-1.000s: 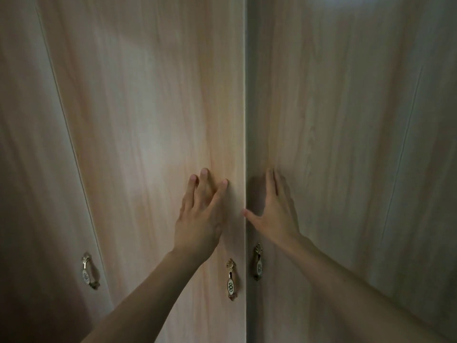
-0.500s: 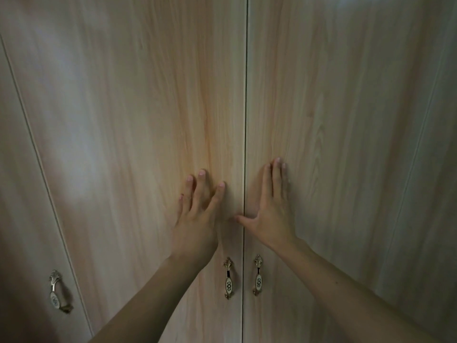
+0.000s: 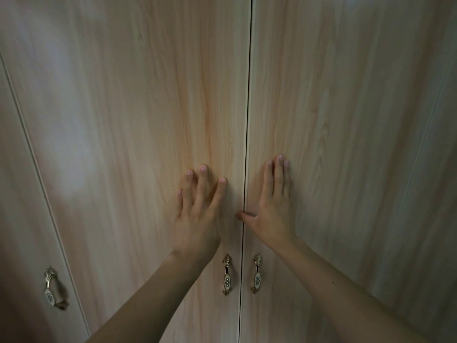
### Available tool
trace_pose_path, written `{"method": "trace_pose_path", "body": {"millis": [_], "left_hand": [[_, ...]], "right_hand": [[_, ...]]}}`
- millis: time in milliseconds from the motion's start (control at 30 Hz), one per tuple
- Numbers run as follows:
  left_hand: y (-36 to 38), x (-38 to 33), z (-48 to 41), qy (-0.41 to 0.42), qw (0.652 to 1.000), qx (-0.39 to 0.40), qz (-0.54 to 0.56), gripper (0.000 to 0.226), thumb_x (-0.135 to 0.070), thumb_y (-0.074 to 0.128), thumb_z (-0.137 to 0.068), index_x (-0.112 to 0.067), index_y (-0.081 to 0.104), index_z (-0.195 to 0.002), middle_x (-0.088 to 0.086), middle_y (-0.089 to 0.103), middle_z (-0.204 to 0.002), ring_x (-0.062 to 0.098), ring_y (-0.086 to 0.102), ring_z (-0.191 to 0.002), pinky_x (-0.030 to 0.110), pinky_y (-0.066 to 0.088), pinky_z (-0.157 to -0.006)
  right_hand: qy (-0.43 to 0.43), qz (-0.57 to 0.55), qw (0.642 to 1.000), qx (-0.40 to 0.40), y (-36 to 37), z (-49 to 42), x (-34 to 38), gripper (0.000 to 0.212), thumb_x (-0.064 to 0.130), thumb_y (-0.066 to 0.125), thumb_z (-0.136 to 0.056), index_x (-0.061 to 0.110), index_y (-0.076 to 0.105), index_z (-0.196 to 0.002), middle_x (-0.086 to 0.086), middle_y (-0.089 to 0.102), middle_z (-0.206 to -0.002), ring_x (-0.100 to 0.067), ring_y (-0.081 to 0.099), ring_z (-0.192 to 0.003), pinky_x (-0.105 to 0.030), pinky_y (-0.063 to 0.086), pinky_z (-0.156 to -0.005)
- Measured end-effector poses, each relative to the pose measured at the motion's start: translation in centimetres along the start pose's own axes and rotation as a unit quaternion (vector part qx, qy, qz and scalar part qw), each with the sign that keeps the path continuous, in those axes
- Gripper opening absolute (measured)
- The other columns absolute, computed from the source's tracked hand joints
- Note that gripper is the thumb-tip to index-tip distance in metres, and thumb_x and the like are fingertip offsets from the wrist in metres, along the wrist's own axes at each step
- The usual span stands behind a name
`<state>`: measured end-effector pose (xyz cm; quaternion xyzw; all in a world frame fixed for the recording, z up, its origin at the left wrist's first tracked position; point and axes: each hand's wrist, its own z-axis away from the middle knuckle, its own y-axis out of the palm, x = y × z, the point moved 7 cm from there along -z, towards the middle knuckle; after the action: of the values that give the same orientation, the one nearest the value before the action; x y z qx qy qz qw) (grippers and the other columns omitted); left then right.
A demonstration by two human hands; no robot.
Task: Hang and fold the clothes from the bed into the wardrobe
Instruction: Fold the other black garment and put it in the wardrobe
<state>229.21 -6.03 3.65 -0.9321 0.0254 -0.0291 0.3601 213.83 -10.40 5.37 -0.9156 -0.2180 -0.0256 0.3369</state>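
The light wood wardrobe fills the head view. Its left middle door (image 3: 138,134) and right middle door (image 3: 346,125) meet at a thin dark seam and sit flush. My left hand (image 3: 197,216) presses flat on the left door with straight, spread fingers. On the right door my right hand (image 3: 272,209) lies flat too, fingers together, its thumb reaching across the seam. No clothes or bed are in view.
Two ornate brass handles, the left handle (image 3: 226,274) and the right handle (image 3: 257,273), hang just below my wrists on either side of the seam. A third handle (image 3: 52,288) sits on another door (image 3: 14,219) at the far left.
The two middle doors have swung from a slight angle to flush, and the gap between them has narrowed. Both hands stayed flat on the doors; the right fingers moved a little higher.
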Motion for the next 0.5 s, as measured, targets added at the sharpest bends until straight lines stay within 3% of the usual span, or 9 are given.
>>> {"method": "trace_pose_path", "body": {"millis": [167,233,400,500], "left_hand": [[-1.0,0.2,0.1,-0.005,0.996,0.087,0.007,0.096,-0.014,0.059,-0.082,-0.029,0.001,-0.157,0.009,-0.028,-0.161,0.039,-0.022,-0.148,0.052,0.016,-0.121],[-1.8,0.2,0.0,-0.005,0.992,0.122,0.019,0.098,-0.017,0.061,-0.082,-0.032,-0.002,-0.156,0.004,-0.033,-0.159,0.034,-0.025,-0.148,0.05,0.014,-0.122],[-5.0,2.5,0.9,-0.092,0.984,0.129,0.077,0.077,-0.028,0.056,-0.089,-0.025,0.011,-0.151,-0.002,-0.001,-0.162,0.033,0.008,-0.148,0.052,0.027,-0.116],[-4.2,4.2,3.2,-0.14,0.965,0.175,0.138,0.066,-0.036,0.054,-0.093,-0.02,0.022,-0.149,-0.001,0.013,-0.159,0.032,0.021,-0.144,0.049,0.038,-0.108]], "right_hand": [[-0.012,0.002,0.998,0.056,-1.6,0.2,0.3,0.132,0.066,0.073,-0.071,0.005,-0.009,-0.155,-0.013,-0.023,-0.162,-0.026,-0.023,-0.149,-0.042,0.004,-0.124],[-0.018,-0.015,0.996,0.084,-2.8,0.5,0.1,0.118,0.061,0.069,-0.078,0.01,-0.004,-0.156,-0.007,-0.019,-0.164,-0.022,-0.016,-0.151,-0.039,0.011,-0.124],[0.011,-0.071,0.985,0.155,-5.7,3.5,0.0,0.072,0.038,0.065,-0.09,0.013,0.03,-0.147,-0.003,0.025,-0.157,-0.023,0.03,-0.142,-0.035,0.036,-0.109],[0.044,-0.062,0.981,0.178,-6.3,5.4,-0.5,0.066,0.042,0.061,-0.09,0.018,0.034,-0.145,-0.001,0.035,-0.152,-0.024,0.038,-0.137,-0.037,0.037,-0.108]]}}
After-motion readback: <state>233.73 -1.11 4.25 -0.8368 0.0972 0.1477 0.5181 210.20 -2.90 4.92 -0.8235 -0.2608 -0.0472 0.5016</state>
